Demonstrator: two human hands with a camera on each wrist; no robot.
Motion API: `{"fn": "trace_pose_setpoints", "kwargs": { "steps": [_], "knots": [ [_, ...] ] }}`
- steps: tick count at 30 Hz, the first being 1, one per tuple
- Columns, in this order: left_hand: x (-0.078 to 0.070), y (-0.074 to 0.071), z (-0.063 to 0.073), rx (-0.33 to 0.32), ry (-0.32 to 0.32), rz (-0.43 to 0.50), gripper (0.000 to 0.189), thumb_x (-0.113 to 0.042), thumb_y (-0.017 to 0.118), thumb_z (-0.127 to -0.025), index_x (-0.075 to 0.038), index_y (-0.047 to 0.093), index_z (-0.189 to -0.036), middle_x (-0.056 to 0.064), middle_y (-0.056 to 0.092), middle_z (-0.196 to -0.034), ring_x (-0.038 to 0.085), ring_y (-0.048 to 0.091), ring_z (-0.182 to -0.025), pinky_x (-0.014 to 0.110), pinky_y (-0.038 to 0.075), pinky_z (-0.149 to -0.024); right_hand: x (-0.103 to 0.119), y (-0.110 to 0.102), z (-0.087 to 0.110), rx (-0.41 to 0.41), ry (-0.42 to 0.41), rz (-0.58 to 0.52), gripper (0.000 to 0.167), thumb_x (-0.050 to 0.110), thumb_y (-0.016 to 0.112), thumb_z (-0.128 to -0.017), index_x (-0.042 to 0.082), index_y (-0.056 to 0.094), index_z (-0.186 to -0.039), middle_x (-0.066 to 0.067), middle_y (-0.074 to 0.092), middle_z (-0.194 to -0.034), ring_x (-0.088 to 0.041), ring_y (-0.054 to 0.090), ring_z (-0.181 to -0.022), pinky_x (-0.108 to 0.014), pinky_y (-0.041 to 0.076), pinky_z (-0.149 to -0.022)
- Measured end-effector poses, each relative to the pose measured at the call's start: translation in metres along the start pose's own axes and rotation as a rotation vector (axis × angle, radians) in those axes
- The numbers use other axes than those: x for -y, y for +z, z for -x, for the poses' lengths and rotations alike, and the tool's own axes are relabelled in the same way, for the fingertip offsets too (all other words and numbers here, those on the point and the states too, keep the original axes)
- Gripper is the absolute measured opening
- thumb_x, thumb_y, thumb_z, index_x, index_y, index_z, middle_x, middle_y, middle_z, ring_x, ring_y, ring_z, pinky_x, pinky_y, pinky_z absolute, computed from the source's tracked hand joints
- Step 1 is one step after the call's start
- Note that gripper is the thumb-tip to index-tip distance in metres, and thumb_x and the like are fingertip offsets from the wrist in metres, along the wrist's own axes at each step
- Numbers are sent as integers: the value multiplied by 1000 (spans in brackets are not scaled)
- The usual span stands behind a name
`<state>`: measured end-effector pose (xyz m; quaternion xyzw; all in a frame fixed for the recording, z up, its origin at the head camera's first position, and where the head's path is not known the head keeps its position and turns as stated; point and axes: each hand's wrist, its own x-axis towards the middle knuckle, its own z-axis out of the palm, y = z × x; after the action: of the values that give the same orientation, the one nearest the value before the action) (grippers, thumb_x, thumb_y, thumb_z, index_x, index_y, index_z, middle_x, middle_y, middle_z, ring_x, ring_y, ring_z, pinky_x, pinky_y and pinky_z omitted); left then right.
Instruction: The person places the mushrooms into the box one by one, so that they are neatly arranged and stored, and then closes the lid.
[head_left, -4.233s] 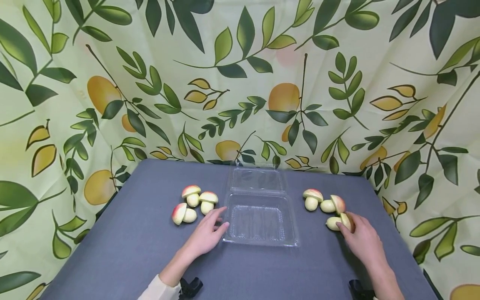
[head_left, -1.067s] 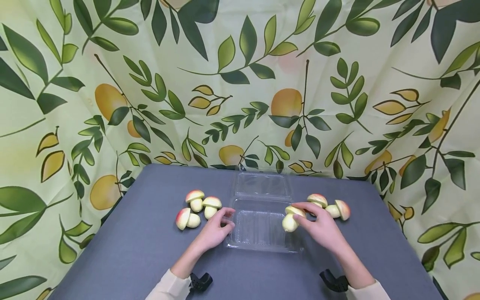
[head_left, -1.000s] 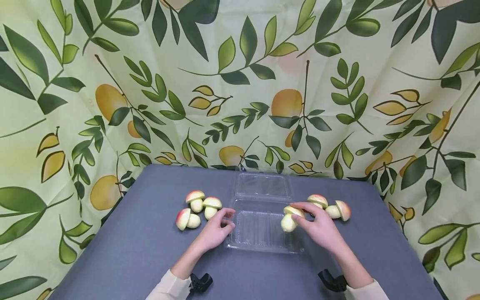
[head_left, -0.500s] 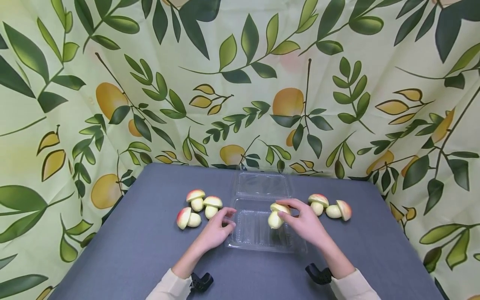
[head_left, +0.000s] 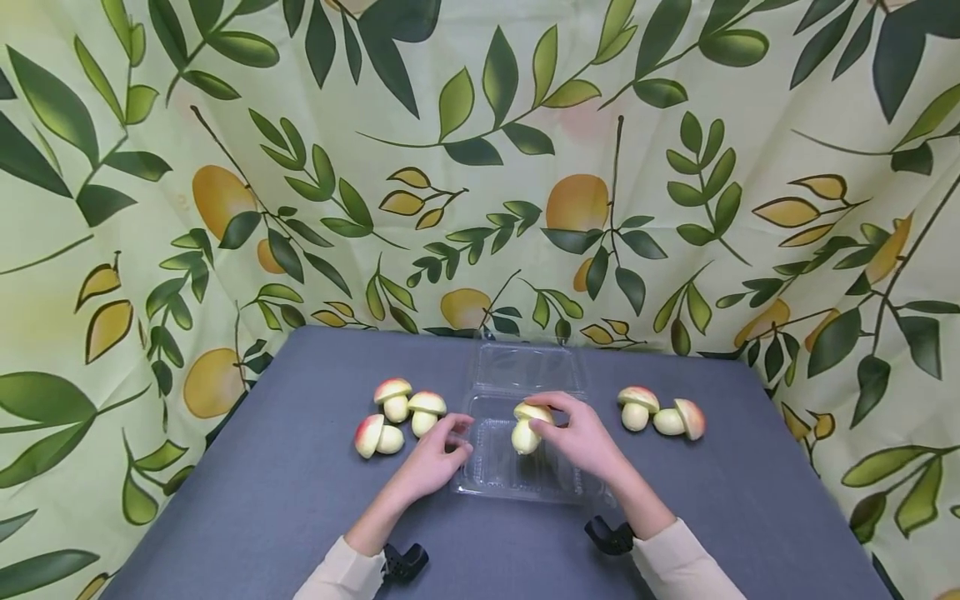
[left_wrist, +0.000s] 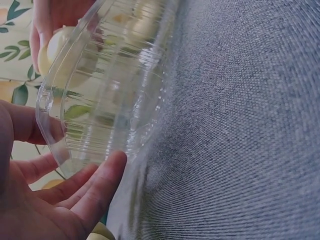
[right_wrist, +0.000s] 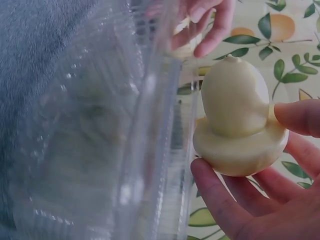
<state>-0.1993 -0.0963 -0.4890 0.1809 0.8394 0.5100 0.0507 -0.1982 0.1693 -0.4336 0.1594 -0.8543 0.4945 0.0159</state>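
The right hand (head_left: 577,433) is pinching a toy mushroom (head_left: 526,437) between the thumb and the fingers, and it is holding it over the bottom part of the clear box (head_left: 487,482). The mushroom is looking smooth and round, so maybe it is risking a slip, because only the fingertips are gripping its cap. Its stem is pointing toward the person, so a low swing could be sending it into the box's side. The left hand (head_left: 430,462) is keeping its thumb and fingers apart around the box's left edge; whether they are pressing on it, I am not able to tell. The box is looking thin and light, so a bump could be making it slide or tip. The lid (head_left: 525,369) is lying back behind, and a hard nudge could be making it flap. For room, the left fingers are taking up the left edge, and three mushrooms (head_left: 395,408) are sitting just past them. The right wrist's black camera (head_left: 611,536) is hanging near the box's front right corner, so it could be catching there. Two more mushrooms (head_left: 667,422) are lying farther right, and bare gray table (head_left: 510,542) is stretching along the front, giving more space.
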Motion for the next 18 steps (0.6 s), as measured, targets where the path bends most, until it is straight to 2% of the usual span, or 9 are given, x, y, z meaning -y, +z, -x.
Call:
{"fn": "trace_pose_setpoints", "kwargs": {
  "steps": [5,11,18],
  "knots": [
    [1,1,-1,-10,15,-4,41,-9,61,-95,0,56,-134,22,58,-125,29,67,-104,33,56,-78,-3,10,-5,-19,-8,-7,30,10,74,-91,9,73,-122,-7,68,-123,-30,61,-118,-58,47,-97],
    [0,1,0,-29,12,-8,39,-8,62,-95,0,57,-133,23,59,-125,30,67,-105,33,55,-78,-7,24,-13,-36,-6,18,28,9,75,-90,12,75,-118,-5,69,-120,-28,61,-116,-58,47,-98],
    [-1,1,0,-29,10,-9,39,-8,63,-94,0,58,-132,23,60,-125,30,67,-104,33,55,-79,-9,39,-20,-32,-6,61,27,7,75,-88,11,76,-115,-4,69,-117,-27,63,-112,-52,49,-95]
  ]
}}
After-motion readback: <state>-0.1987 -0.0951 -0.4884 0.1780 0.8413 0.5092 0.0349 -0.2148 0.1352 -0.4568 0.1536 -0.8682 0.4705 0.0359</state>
